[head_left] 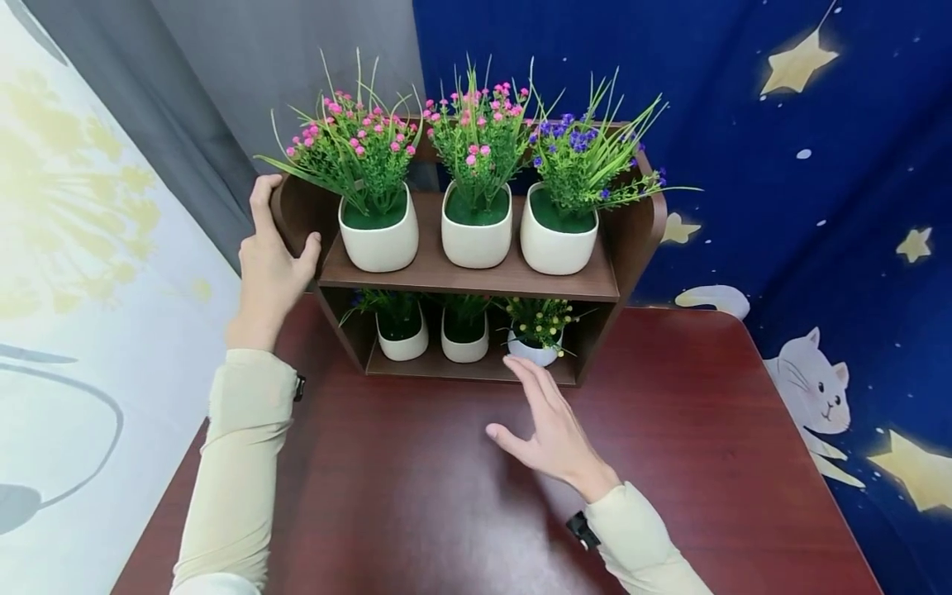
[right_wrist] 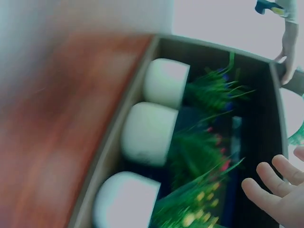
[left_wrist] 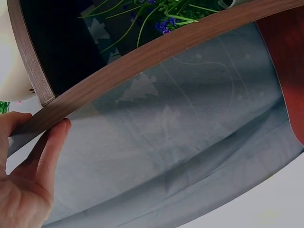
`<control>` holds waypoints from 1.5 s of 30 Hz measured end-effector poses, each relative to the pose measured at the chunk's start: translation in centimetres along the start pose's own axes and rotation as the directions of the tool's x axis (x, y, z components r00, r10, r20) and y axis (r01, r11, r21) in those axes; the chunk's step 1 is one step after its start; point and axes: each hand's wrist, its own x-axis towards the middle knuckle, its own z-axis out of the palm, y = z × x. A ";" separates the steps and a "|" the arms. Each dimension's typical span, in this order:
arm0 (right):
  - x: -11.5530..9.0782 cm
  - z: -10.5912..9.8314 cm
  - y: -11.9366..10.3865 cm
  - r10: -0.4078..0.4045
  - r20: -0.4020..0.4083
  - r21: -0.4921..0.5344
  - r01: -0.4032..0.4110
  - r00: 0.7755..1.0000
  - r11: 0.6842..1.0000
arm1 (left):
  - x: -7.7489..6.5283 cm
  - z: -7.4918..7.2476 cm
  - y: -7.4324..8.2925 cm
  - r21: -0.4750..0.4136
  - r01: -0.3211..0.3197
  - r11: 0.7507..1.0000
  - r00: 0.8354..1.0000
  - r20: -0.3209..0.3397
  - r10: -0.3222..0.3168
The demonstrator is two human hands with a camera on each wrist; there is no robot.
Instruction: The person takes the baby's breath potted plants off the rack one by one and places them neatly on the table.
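A dark brown two-tier wooden shelf [head_left: 468, 285] stands at the back of the table. My left hand [head_left: 269, 264] grips the top of its left side panel [left_wrist: 128, 61], thumb on one face and fingers on the other. On the upper tier sit three white pots: two with pink flowers [head_left: 379, 235] [head_left: 476, 235] and one with purple flowers [head_left: 559, 240]. The lower tier holds three more pots, the right one with yellow flowers [head_left: 537, 343]. My right hand [head_left: 554, 430] hovers in front of the lower tier, fingers extended, holding nothing.
The red-brown table [head_left: 416, 487] spreads in front of the shelf and to its right. A blue curtain [head_left: 714, 124] with stars and a cat hangs behind, beside a grey curtain [head_left: 216, 74]. White patterned cloth [head_left: 97, 273] lies at the left.
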 end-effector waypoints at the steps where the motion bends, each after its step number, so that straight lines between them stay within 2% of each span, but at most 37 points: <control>1: 0.5 0.2 -0.4 -0.003 -0.006 0.017 0.003 1.000 1.000 | -0.1 0.1 0.0 0.001 -0.001 1.000 1.000 0.002 0.001; 8: 4.5 1.7 -2.5 -0.047 -0.067 0.088 0.053 0.997 0.995 | -0.3 0.7 0.0 -0.010 -0.020 1.000 1.000 -0.011 0.020; 13: 6.7 2.6 -3.5 -0.075 -0.126 0.114 0.090 0.989 0.989 | -0.6 1.0 0.0 -0.016 0.003 1.000 1.000 0.001 -0.003; 16: 8.1 3.3 -4.1 -0.065 -0.165 0.147 0.090 0.984 0.985 | -0.7 1.1 -0.2 -0.009 0.012 1.000 1.000 0.000 -0.012; 18: 9.1 4.0 -4.6 -0.041 -0.182 0.173 0.073 0.982 0.982 | -0.9 1.1 -0.3 -0.009 0.019 1.000 1.000 0.005 -0.019; 23: 11.9 5.3 -6.0 0.092 -0.211 0.261 -0.034 0.973 0.965 | -0.8 1.1 -0.4 -0.020 0.038 0.999 0.999 0.024 -0.038; 26: 13.7 5.6 -6.9 0.164 -0.233 0.316 -0.085 0.959 0.945 | -0.3 1.1 -0.5 -0.032 0.031 0.999 1.000 0.004 -0.031; 32: 17.6 6.3 -8.3 0.261 -0.225 0.402 -0.155 0.939 0.903 | 0.3 0.3 -0.8 -0.037 0.017 0.999 0.999 -0.038 -0.018; 36: 19.3 7.4 -9.0 0.353 -0.217 0.437 -0.233 0.910 0.869 | 0.1 0.1 -1.1 -0.030 0.010 0.999 0.999 -0.045 -0.012; 41: 21.1 8.2 -9.7 0.480 -0.223 0.453 -0.346 0.848 0.822 | 0.2 0.5 -1.1 -0.038 0.007 0.999 0.999 -0.051 -0.009; 45: 22.5 8.1 -10.0 0.539 -0.233 0.450 -0.402 0.809 0.798 | 0.8 0.9 -0.8 -0.040 0.001 0.999 0.998 -0.067 -0.004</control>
